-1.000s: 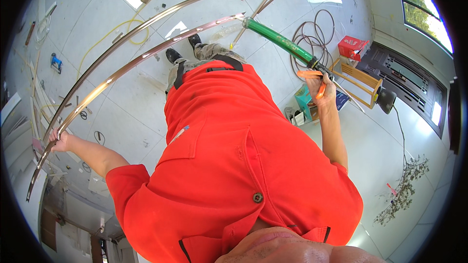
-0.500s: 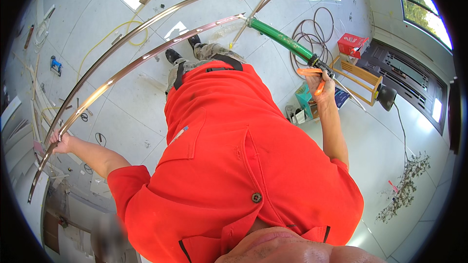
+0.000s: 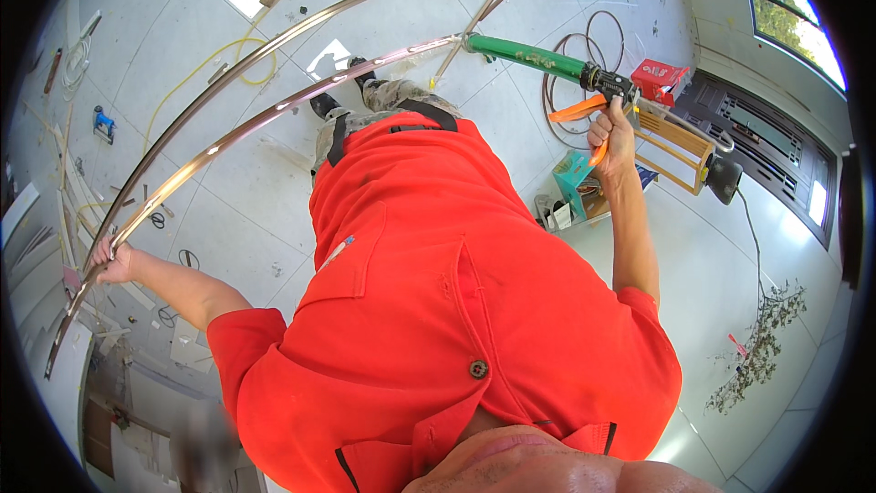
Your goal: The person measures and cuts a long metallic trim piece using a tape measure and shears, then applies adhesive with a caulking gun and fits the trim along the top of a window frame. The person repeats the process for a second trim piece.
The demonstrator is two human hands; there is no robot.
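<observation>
With L grip (image 3: 111,261) curled tight, holding strip (image 3: 278,110) near its lower end, out over tiled floor (image 3: 242,196). Roughly parallel to 2nd strip (image 3: 265,47), can't tell if grasping that too. And w/ R grip (image 3: 613,132), wrapped round orange handle (image 3: 599,153) of green gun (image 3: 527,55), pointing it L, w/ front end right at strip's far tip; touching or not, can't tell. Seeing hose coil (image 3: 622,44) beyond gun, red box (image 3: 659,82) near its rear.

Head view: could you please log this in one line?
left hand: holds long, glossy, bronze-coloured strip | right hand: holds green-barrelled, orange-handled caulking gun
</observation>
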